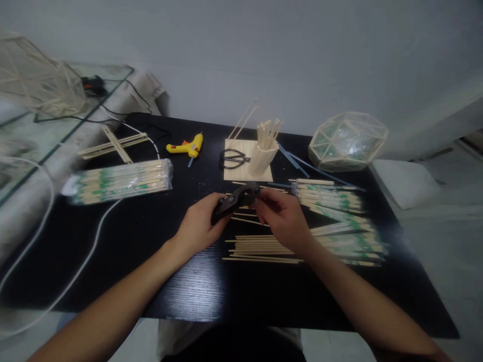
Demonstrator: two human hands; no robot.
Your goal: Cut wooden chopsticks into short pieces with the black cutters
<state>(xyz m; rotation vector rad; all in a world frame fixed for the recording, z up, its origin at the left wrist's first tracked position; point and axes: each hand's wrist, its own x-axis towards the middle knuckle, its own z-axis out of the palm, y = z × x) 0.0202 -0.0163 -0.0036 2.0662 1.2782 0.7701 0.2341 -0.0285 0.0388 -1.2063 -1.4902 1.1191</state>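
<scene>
My left hand [204, 218] is closed around the dark body of a black hand tool [232, 202], held slanting above the table; its exact kind is not clear. At the tool's far end, my right hand [285, 216] has its fingers pinched together, touching or almost touching it. What sits between those fingertips is too small to make out. Loose bamboo sticks [260, 245] lie below and behind both hands. Just beyond stands a holder made of sticks [262, 158], filled with more sticks, on a light wooden board [236, 173]. Black-handled scissors [234, 159] rest on that board.
Wrapped stick bundles lie left [123, 182] and right [332, 196] on the black table [181, 289]. A yellow glue gun [186, 146] and crossed sticks [116, 144] are at the back left. A faceted stick frame [349, 142] stands back right. A white cable [92, 246] trails at left.
</scene>
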